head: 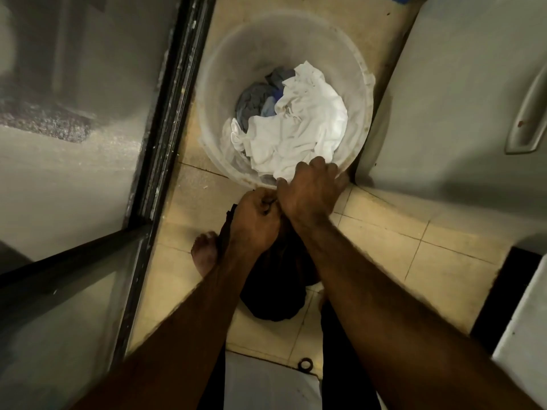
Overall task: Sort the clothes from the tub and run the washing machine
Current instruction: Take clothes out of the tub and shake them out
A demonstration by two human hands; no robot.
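A translucent plastic tub (284,54) was positioned on the tiled floor (414,232), between a dark metal door frame (165,119) on the left and a pale appliance panel (458,99) on the right. The tub was seen to contain white clothes (299,134) across the near and right portions, with grey and blue clothes (257,99) lodged at the far left side beneath them.

The right hand (310,190) was placed over the near rim of the tub, its grip clenched on the near edge of the white clothes. The left hand (257,220) was located just beside it, touching the right wrist, its grip closed on a dark garment (275,279). This dark garment was observed hanging below both hands and bunching on the floor at the near side of the tub, outside it.

A bare foot (204,253) was visible on the floor tiles, just left of the dark garment. A recessed handle (529,113) was noted on the appliance panel at the right edge.
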